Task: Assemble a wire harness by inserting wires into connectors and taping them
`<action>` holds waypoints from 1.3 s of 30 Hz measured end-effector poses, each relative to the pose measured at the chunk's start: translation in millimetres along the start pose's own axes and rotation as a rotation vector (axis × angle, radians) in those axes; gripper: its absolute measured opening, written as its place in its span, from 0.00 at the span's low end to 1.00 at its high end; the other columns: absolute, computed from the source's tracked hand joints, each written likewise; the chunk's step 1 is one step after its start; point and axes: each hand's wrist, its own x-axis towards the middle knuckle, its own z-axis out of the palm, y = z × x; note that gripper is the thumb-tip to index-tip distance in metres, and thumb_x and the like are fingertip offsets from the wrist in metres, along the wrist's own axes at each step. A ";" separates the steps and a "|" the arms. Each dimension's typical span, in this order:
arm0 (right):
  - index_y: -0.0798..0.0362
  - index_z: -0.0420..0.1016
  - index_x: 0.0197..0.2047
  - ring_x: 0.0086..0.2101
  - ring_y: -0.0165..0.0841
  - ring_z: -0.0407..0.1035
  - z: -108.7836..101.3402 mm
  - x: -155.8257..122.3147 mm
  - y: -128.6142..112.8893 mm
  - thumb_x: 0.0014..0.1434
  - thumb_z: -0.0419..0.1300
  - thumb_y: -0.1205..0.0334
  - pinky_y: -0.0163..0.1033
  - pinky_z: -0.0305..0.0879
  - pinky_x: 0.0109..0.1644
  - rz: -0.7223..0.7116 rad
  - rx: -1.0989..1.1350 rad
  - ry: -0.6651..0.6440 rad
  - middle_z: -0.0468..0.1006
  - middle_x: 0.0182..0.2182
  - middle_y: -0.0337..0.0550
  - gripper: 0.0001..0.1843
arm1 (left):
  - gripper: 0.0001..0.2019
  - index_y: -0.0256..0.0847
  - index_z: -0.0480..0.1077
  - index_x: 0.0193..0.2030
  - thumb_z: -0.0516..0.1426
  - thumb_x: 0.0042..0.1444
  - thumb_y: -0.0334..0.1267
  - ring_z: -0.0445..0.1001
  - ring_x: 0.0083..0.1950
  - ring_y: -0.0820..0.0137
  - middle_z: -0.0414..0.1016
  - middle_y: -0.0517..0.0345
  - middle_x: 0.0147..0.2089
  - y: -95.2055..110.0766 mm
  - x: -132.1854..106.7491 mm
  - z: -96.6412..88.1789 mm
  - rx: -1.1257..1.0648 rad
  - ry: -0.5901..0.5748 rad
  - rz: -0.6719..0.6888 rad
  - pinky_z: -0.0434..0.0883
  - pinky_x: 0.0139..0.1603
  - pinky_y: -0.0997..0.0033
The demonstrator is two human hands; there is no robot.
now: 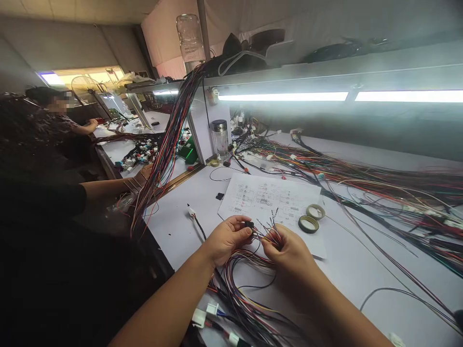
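Observation:
Between thumb and fingers, my left hand (231, 239) grips a small black connector housing (249, 224). Thin wires run out of it towards my right hand (285, 246), which is closed around a bunch of wires (274, 234). Bare crimped terminals (273, 215) stick up past those fingers. Below both hands a thick loop of coloured wires (235, 284) curves over the table. Beneath and beyond my hands lies a printed wiring sheet (267, 193). Two tape rolls (308, 223) rest on its right edge.
Loose wires (361, 178) spread along the back and right. A wire bundle (181, 115) hangs from the shelf at left. White connectors (199, 317) lie at the front. A glass bottle (220, 140) stands by the divider. Co-workers (54, 115) are at the left.

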 end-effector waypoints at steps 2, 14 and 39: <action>0.50 0.58 0.23 0.23 0.29 0.59 0.4 0.4 1.1 0.48 0.53 0.59 0.34 0.54 0.27 0.063 0.065 -0.049 0.63 0.20 0.34 0.08 | 0.19 0.36 0.68 0.44 0.67 0.45 0.32 0.74 0.34 0.75 0.74 0.56 0.38 -0.6 0.6 -0.6 -0.004 -0.020 0.011 0.71 0.40 0.73; 0.51 0.61 0.24 0.23 0.28 0.56 2.0 1.3 1.6 0.47 0.54 0.58 0.33 0.53 0.27 0.187 0.189 -0.159 0.63 0.20 0.33 0.07 | 0.19 0.36 0.68 0.44 0.67 0.45 0.33 0.75 0.35 0.74 0.75 0.55 0.38 -1.7 -0.1 -2.1 0.016 -0.023 0.012 0.72 0.40 0.72; 0.52 0.64 0.26 0.25 0.29 0.58 2.2 -0.4 -0.6 0.51 0.53 0.59 0.34 0.54 0.29 0.159 0.160 -0.198 0.64 0.21 0.34 0.07 | 0.19 0.39 0.68 0.47 0.66 0.48 0.36 0.74 0.35 0.71 0.73 0.56 0.37 -7.0 1.0 -1.5 0.073 -0.105 0.041 0.70 0.38 0.70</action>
